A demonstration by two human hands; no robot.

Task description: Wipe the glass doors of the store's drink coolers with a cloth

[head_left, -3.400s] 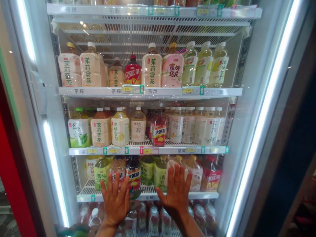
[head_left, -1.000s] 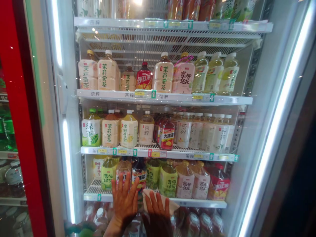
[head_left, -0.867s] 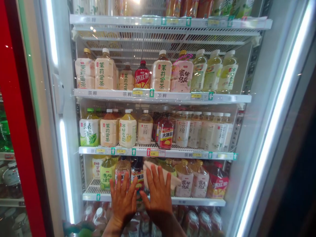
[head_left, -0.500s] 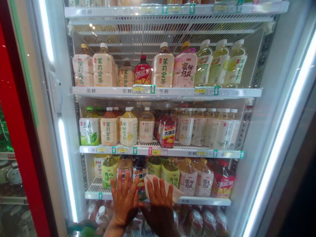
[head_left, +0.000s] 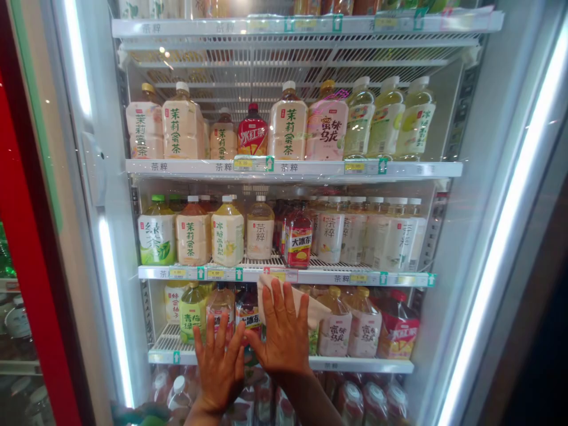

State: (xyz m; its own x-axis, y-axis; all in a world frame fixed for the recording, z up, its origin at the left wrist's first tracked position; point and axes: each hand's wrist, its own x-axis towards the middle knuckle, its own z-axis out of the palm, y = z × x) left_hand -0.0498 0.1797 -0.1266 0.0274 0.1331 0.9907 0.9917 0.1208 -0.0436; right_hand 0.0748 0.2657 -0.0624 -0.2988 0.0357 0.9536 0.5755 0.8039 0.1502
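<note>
My right hand [head_left: 284, 331] holds a pale cloth [head_left: 317, 309] flat against the glass door, its fingers stretched over it. The cloth's free corner sticks out to the right, in front of the bottles on the lower shelf. Beside it on the left, my left hand [head_left: 217, 370] is open with spread fingers, facing the glass and holding nothing. Behind the hands stand a green-labelled bottle [head_left: 192, 319] and a dark iced tea bottle [head_left: 248, 313], partly covered. The palms of both hands are turned away from me.
Tea bottles line the cooler's upper shelf [head_left: 290, 170] and middle shelf [head_left: 319, 276]. More bottles [head_left: 352, 402] stand at the bottom. Bright light strips [head_left: 116, 313] run along both sides. A red frame [head_left: 39, 248] edges the left.
My right hand has slid upward with the cloth, which now reaches the middle shelf's price strip. My left hand has shifted slightly down and left. The view has moved a little.
</note>
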